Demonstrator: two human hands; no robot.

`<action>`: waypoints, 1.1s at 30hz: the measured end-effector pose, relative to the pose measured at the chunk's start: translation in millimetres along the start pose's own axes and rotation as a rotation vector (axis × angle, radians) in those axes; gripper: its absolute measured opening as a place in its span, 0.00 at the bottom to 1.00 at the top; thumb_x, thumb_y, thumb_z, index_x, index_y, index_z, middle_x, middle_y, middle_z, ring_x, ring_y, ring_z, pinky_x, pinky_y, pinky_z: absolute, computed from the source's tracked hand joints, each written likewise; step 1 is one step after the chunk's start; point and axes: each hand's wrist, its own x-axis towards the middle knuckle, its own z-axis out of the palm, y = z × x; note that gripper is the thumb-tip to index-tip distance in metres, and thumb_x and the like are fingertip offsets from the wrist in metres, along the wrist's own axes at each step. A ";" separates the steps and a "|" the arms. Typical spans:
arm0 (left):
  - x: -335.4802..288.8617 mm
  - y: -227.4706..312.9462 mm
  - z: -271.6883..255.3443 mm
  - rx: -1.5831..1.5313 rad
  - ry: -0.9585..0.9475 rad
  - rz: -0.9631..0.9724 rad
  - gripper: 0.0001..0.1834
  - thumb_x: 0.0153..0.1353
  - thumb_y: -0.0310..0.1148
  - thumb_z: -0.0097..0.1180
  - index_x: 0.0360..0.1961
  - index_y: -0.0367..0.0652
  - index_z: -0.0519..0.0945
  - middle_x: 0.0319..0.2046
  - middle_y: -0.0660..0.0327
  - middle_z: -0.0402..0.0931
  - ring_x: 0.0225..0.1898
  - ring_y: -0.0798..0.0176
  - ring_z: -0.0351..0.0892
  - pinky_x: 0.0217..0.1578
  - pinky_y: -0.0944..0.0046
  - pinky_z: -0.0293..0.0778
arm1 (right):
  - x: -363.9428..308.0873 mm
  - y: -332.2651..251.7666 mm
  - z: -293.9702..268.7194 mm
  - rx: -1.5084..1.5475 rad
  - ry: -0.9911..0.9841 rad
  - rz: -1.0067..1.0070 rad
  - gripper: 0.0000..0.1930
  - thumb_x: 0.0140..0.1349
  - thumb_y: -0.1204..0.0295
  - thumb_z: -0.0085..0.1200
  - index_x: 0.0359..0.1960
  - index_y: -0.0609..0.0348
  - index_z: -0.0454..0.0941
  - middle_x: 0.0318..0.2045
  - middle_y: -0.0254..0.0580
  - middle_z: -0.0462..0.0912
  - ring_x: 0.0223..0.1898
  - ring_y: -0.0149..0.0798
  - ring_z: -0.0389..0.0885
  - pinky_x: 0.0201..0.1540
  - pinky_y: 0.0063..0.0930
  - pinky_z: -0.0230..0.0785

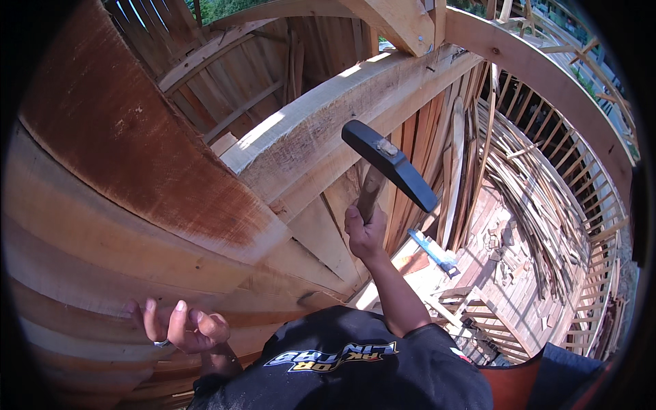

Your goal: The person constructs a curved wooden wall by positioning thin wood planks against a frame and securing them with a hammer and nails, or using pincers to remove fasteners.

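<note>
My right hand (367,232) is wrapped round the wooden handle of a hammer (393,164), raised in the middle of the view. Its long black head has a blunt face at one end and a tapered one at the other. Low on the left, my left hand (184,328) is turned up with the fingers loosely curled and apart, a ring on one of them. I see nothing in it. Behind it curve wide pale planks (123,253), with a reddish-brown board (130,130) above them. A thick squared beam (314,116) runs behind the hammer.
A handsaw with a blue handle (443,260) lies below on the right. Long thin wood strips (533,184) are heaped along a slatted railing (588,178), with scattered offcuts (502,246) on the plank floor. An upright post (400,27) meets the beam's far end.
</note>
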 end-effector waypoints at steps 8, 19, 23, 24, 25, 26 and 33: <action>60.0 61.1 35.0 -0.352 -0.233 0.067 0.13 0.57 0.36 0.45 0.41 0.46 0.75 0.50 0.54 0.69 0.59 0.44 0.64 0.59 0.41 0.61 | 13.5 18.1 4.0 -0.132 -0.100 0.125 0.11 0.64 0.67 0.54 0.38 0.63 0.72 0.19 0.43 0.74 0.20 0.38 0.72 0.26 0.32 0.64; 172.1 122.2 213.0 -0.097 -1.225 -0.349 0.29 0.59 0.49 0.57 0.50 0.33 0.75 0.38 0.47 0.78 0.43 0.50 0.77 0.45 0.57 0.70 | -41.9 63.2 -166.3 -0.486 -0.251 0.233 0.11 0.57 0.67 0.61 0.35 0.61 0.75 0.21 0.57 0.79 0.26 0.57 0.81 0.28 0.41 0.71; 169.8 121.7 204.0 -0.267 -1.242 -0.491 0.32 0.59 0.50 0.57 0.53 0.32 0.74 0.43 0.48 0.79 0.44 0.55 0.77 0.48 0.60 0.68 | -89.6 83.5 -249.7 -0.641 -0.319 0.684 0.16 0.59 0.58 0.58 0.31 0.61 0.76 0.20 0.55 0.78 0.25 0.57 0.80 0.28 0.44 0.70; 173.4 124.5 204.6 -0.206 -1.253 -0.466 0.32 0.59 0.50 0.57 0.54 0.32 0.73 0.44 0.47 0.78 0.45 0.55 0.76 0.50 0.61 0.67 | -97.1 81.7 -272.2 -0.667 -0.339 0.826 0.18 0.59 0.56 0.56 0.31 0.62 0.76 0.22 0.57 0.79 0.28 0.58 0.80 0.33 0.45 0.71; 176.4 128.9 207.7 -0.144 -1.259 -0.432 0.32 0.60 0.50 0.56 0.56 0.32 0.73 0.46 0.46 0.77 0.47 0.55 0.75 0.52 0.61 0.66 | -116.3 88.2 -298.1 -0.735 -0.304 0.888 0.18 0.60 0.56 0.56 0.30 0.62 0.76 0.20 0.56 0.78 0.27 0.57 0.80 0.33 0.45 0.70; 178.5 130.7 212.5 -0.134 -1.258 -0.394 0.33 0.59 0.51 0.57 0.55 0.33 0.73 0.45 0.46 0.77 0.47 0.54 0.75 0.51 0.60 0.67 | -140.8 98.6 -322.1 -0.798 -0.268 0.947 0.19 0.60 0.56 0.56 0.28 0.63 0.75 0.19 0.54 0.77 0.26 0.55 0.79 0.33 0.44 0.69; 170.8 107.8 222.2 -0.006 -1.317 -0.411 0.37 0.57 0.57 0.57 0.58 0.38 0.73 0.52 0.45 0.72 0.54 0.50 0.71 0.56 0.56 0.63 | -231.4 127.5 -436.3 -1.050 -0.196 1.522 0.22 0.58 0.56 0.54 0.40 0.66 0.79 0.40 0.64 0.81 0.46 0.58 0.80 0.50 0.46 0.71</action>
